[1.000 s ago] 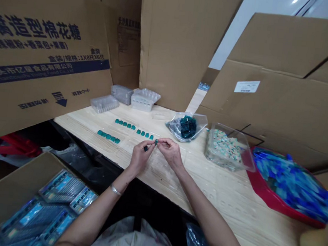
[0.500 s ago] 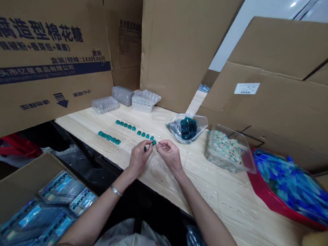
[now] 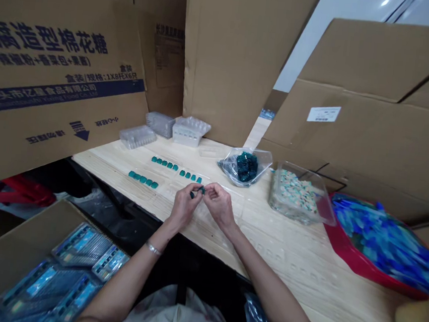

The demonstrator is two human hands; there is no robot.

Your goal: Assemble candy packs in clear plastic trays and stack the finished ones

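Note:
My left hand [image 3: 184, 206] is closed over the front of the table, with a small teal green piece [image 3: 201, 190] between thumb and fingertip. A darker piece [image 3: 192, 195] shows at its fingers. My right hand [image 3: 218, 206] pinches at the same teal piece from the other side, so the two hands' fingertips nearly meet. Just beyond them lies a short row of teal pieces [image 3: 188, 175] in clear plastic trays. Another row [image 3: 164, 163] sits to its left, and a third row [image 3: 143, 179] is nearer the table's edge.
Behind my hands is a clear bag [image 3: 246, 168] of dark teal pieces. To its right stand a clear tub [image 3: 300, 217] of pale pieces and a red basin [image 3: 350, 252] of blue strips. Clear trays [image 3: 189, 132] are stacked at the back. An open carton [image 3: 9, 275] holds packaged goods, lower left.
My right hand has moved left and its fingertips have come onto the teal piece held in my left hand. The rows on the table look the same.

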